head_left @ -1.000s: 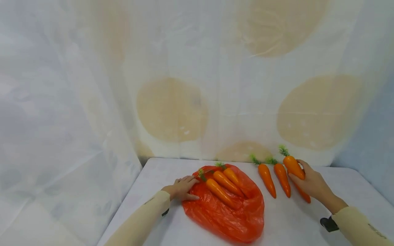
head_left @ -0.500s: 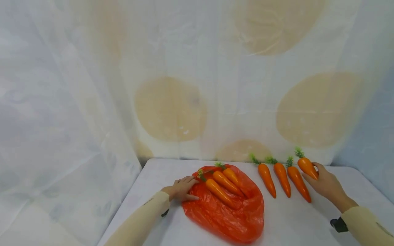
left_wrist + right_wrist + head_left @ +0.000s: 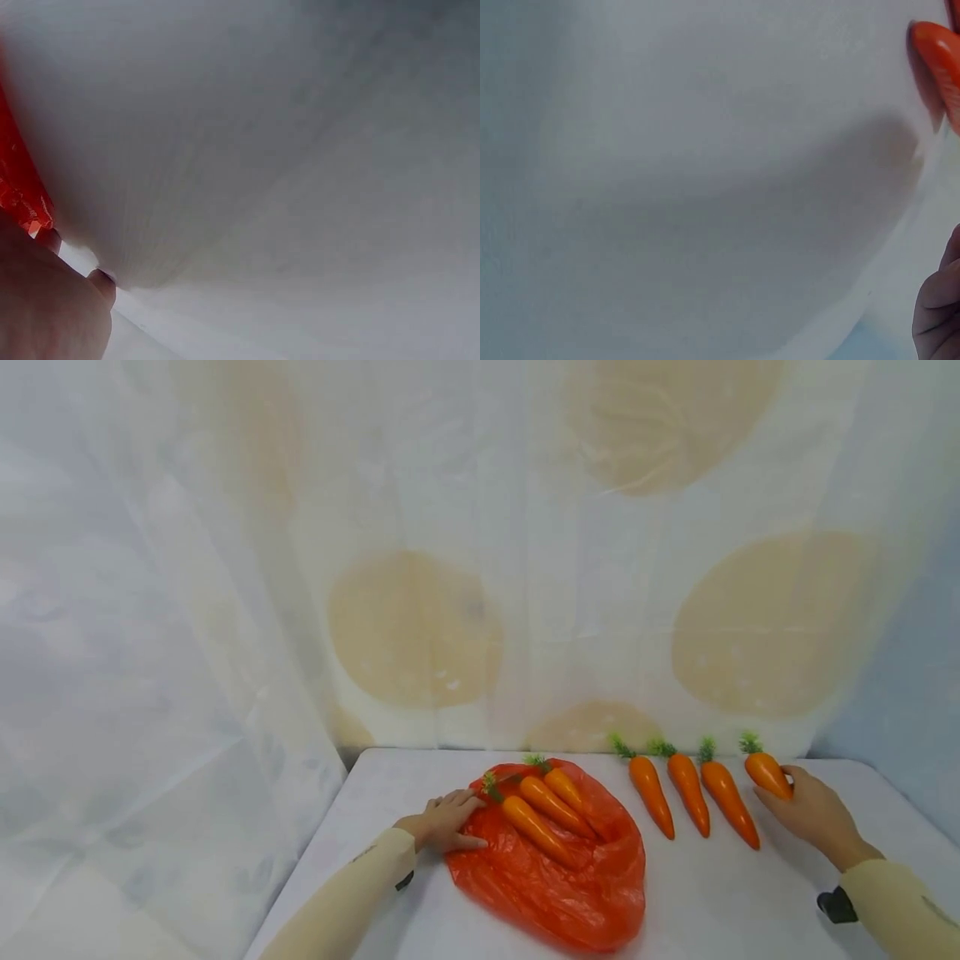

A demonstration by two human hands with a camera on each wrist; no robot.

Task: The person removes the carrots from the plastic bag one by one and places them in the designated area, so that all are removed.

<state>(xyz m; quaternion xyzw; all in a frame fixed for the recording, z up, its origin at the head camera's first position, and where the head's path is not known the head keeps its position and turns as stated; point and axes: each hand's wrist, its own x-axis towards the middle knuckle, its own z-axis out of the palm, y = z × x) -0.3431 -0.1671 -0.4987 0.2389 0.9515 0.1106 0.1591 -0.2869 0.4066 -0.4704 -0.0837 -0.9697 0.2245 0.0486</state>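
Near the table's right side my right hand (image 3: 817,817) grips an orange carrot (image 3: 768,775) with a green leafy top, thumb and fingers around its body; the carrot's tip is hidden by the hand. To its left, three similar carrots (image 3: 726,802) lie in a row. A crumpled red plastic bag (image 3: 558,902) lies flat at the middle of the table, with three carrots (image 3: 536,828) on top of it. My left hand (image 3: 448,822) rests on the bag's left edge, thumb spread. In the left wrist view, fingertips (image 3: 103,281) show beside the red plastic.
The table has a white cover (image 3: 697,910). White sheeting with tan round spots (image 3: 420,627) hangs behind it, and pale sheets stand at the left (image 3: 135,693) and right sides.
My right hand has moved right with its carrot, away from the three in the row, and has then lowered it beside them. The left hand and the bag have stayed put.
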